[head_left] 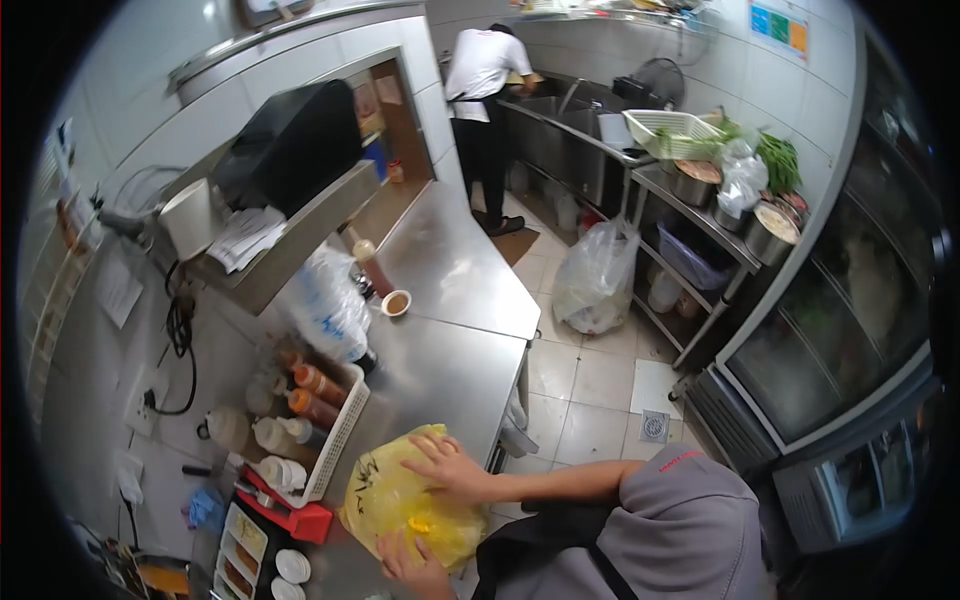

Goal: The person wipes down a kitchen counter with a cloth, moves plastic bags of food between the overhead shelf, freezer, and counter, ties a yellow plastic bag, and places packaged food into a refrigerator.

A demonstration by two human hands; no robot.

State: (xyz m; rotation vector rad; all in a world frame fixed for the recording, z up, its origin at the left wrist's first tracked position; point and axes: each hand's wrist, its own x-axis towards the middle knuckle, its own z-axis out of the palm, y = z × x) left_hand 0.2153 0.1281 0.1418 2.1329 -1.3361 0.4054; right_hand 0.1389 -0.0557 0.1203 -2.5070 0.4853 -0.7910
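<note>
A yellow plastic bag [385,490] with dark markings lies on the steel counter [440,365], close to its front edge. My right hand [447,470] rests on the upper part of the bag, fingers spread and palm down. At the bag's lower side is my left hand [415,572], its fingers apart and touching the plastic. A brighter yellow spot shows on the bag between the hands. What the bag contains cannot be made out.
Beside the bag stand a white basket [345,435] of sauce bottles, a red object [310,522] and a tray of ingredients [240,548]. A small cup of sauce [396,303] sits farther along. A person [488,85] works at the sink [560,120]. A full plastic bag [597,275] stands on the floor.
</note>
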